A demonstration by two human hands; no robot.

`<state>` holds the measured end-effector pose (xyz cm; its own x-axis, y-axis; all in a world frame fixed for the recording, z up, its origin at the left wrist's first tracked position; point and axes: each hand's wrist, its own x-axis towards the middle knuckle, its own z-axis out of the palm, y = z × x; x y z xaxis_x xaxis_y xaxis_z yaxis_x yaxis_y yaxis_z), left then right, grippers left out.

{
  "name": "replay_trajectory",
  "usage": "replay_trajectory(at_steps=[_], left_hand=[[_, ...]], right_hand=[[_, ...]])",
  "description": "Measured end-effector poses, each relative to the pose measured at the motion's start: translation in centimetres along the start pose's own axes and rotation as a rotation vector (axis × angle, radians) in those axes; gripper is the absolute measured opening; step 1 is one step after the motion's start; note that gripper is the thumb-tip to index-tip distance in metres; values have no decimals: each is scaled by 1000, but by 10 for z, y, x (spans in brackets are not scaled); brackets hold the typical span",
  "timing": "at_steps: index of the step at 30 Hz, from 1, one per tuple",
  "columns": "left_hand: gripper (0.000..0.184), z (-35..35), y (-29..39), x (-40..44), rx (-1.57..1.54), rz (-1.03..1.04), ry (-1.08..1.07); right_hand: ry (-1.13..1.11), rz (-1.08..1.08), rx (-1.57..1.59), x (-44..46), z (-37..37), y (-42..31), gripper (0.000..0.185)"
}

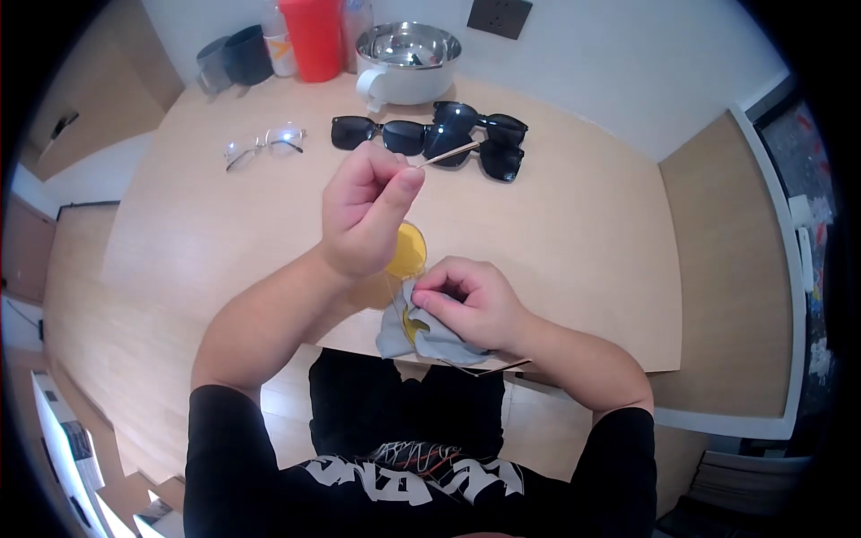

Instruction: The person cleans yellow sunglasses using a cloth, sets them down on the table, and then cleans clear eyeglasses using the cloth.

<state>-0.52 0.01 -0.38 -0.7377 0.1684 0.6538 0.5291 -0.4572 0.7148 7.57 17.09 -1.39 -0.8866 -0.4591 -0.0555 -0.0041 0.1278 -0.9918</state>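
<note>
Between my hands is a pair of yellow-tinted glasses [410,252] with thin metal temples. My left hand [366,208] is closed around one temple, whose tip sticks out past the fingers toward the upper right. Pinched in my right hand [473,303] is a grey cloth [393,339], pressed against the lower yellow lens. That lens is partly covered by the cloth's folds. The other temple extends below the cloth, near the table's front edge.
Several pairs of black sunglasses [405,136] lie beyond my hands. Clear-lens glasses [265,146] rest at the left. Along the wall stand a steel-lined bowl [408,82], a red container [314,40] and a dark mug [247,56]. A wooden panel [726,269] borders the table's right side.
</note>
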Motion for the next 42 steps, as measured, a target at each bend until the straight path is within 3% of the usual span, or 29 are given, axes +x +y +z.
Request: replay_trajectory(at_steps=[5, 11, 23, 29, 33, 42], left_hand=[[12, 6, 0, -1, 76, -6, -20], [12, 3, -2, 0, 97, -8, -25], [13, -2, 0, 2, -102, -84, 35], [12, -3, 2, 6, -134, -103, 59], [11, -6, 0, 6, -117, -110, 58], [10, -9, 0, 5, 46, -19, 9]], right_hand=[[-84, -83, -255, 0, -3, -6, 15], [7, -221, -440, 1, -4, -5, 13], [174, -366, -540, -3, -1, 0, 15], [313, -467, -436, -1, -5, -4, 9], [387, -728, -458, 1, -14, -6, 20], [573, -871, -327, 0, -36, -10, 17]])
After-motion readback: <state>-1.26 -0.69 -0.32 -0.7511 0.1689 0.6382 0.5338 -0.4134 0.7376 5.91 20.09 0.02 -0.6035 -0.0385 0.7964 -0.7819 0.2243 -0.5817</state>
